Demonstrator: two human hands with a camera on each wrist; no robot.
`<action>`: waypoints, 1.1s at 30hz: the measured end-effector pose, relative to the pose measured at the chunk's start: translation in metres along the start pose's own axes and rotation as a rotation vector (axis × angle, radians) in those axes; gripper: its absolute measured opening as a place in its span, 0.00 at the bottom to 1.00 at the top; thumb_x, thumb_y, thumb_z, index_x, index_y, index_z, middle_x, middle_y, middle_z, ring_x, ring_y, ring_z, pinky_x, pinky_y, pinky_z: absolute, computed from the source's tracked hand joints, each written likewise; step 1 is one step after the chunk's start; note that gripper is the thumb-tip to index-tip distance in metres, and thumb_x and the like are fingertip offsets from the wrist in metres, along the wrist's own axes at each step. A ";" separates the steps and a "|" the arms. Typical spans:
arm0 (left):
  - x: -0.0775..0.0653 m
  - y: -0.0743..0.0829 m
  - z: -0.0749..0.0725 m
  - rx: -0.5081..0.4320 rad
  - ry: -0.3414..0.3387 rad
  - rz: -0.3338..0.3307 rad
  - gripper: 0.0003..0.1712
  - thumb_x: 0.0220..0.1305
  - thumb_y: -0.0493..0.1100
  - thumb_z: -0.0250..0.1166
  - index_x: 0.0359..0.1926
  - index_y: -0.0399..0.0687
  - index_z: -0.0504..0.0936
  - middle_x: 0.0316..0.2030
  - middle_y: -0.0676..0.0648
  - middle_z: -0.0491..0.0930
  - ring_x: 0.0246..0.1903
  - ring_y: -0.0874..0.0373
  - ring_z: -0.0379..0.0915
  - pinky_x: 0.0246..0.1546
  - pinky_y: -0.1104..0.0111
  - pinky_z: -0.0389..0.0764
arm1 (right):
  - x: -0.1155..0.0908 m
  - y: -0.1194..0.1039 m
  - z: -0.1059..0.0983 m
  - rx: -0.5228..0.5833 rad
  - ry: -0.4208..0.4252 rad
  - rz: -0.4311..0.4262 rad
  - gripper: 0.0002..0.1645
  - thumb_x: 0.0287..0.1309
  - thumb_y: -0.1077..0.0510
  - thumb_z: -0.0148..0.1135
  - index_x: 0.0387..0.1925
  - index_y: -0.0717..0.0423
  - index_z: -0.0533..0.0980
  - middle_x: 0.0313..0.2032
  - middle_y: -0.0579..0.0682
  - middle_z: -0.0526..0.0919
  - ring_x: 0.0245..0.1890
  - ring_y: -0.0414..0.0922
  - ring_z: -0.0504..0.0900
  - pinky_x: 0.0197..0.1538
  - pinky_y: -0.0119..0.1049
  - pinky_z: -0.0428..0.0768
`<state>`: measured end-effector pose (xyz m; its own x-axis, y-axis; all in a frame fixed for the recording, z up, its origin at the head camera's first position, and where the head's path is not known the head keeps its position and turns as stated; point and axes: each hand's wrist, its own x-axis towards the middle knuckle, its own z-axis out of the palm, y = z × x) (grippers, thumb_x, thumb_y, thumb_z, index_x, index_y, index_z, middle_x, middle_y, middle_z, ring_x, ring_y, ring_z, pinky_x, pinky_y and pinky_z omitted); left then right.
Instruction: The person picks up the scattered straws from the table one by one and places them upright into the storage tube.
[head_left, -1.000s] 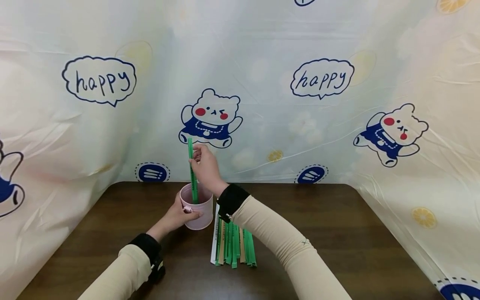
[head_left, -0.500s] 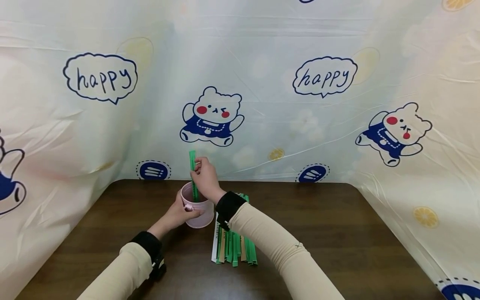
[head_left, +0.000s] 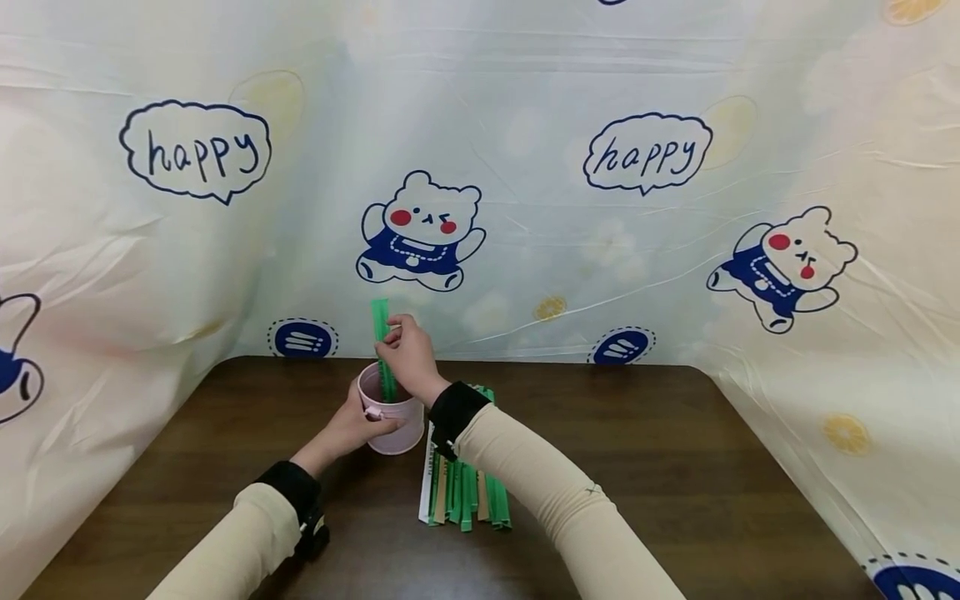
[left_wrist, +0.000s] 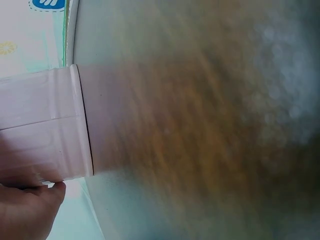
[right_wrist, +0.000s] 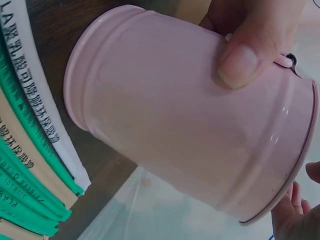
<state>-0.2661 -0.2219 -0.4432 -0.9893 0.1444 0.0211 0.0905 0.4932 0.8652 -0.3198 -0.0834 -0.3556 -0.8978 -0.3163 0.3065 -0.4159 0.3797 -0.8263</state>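
On the brown wooden desk (head_left: 637, 467), nearest to us, a bundle of thin green, tan and white wrapped sticks (head_left: 467, 500) lies just right of the pink metal-looking bucket (head_left: 401, 433). Our left hand (head_left: 356, 427) has its grip around the bucket's left side. At the bucket's mouth, our right hand (head_left: 411, 354) pinches a long green wrapped stick (head_left: 381, 312), lower end inside, its tip hidden. We judge this step as inserting; next calls for lowering it, then loosening the right grip.

Can read "happy" twice on backdrop (head_left: 525, 183), "聚乳酸可降解" on white wrapper (right_wrist: 37, 95), "环保吸管" on tan wrapper (right_wrist: 37, 162), "PLA" on green wrapper (right_wrist: 25, 212).
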 end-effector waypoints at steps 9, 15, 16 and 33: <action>-0.002 0.000 0.000 -0.008 0.002 -0.014 0.64 0.62 0.49 0.72 0.76 0.32 0.33 0.71 0.25 0.55 0.70 0.30 0.59 0.72 0.36 0.64 | -0.001 0.011 -0.020 0.005 -0.015 -0.017 0.24 0.69 0.63 0.59 0.63 0.65 0.71 0.46 0.60 0.83 0.48 0.52 0.85 0.48 0.32 0.82; -0.002 0.001 0.004 -0.007 0.009 -0.027 0.64 0.61 0.49 0.73 0.76 0.32 0.35 0.72 0.25 0.56 0.71 0.30 0.59 0.73 0.37 0.62 | -0.002 0.031 -0.049 -0.065 -0.037 -0.028 0.24 0.71 0.63 0.56 0.65 0.65 0.69 0.49 0.61 0.81 0.50 0.53 0.82 0.54 0.40 0.80; -0.002 0.002 0.003 -0.006 0.010 -0.025 0.64 0.61 0.49 0.73 0.76 0.32 0.35 0.72 0.25 0.55 0.71 0.30 0.59 0.73 0.37 0.62 | -0.001 0.035 -0.054 -0.073 -0.030 -0.029 0.23 0.71 0.63 0.55 0.65 0.65 0.69 0.49 0.61 0.81 0.50 0.53 0.82 0.54 0.41 0.80; -0.004 0.003 0.002 -0.005 0.014 -0.018 0.63 0.61 0.47 0.72 0.77 0.33 0.34 0.72 0.25 0.55 0.71 0.30 0.58 0.74 0.36 0.60 | -0.027 0.106 -0.105 -0.186 -0.053 0.131 0.23 0.69 0.66 0.58 0.63 0.70 0.70 0.46 0.62 0.78 0.43 0.51 0.77 0.50 0.44 0.77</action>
<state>-0.2619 -0.2188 -0.4415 -0.9923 0.1234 0.0127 0.0722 0.4911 0.8681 -0.3550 0.0571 -0.4019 -0.9389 -0.2975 0.1733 -0.3207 0.5727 -0.7544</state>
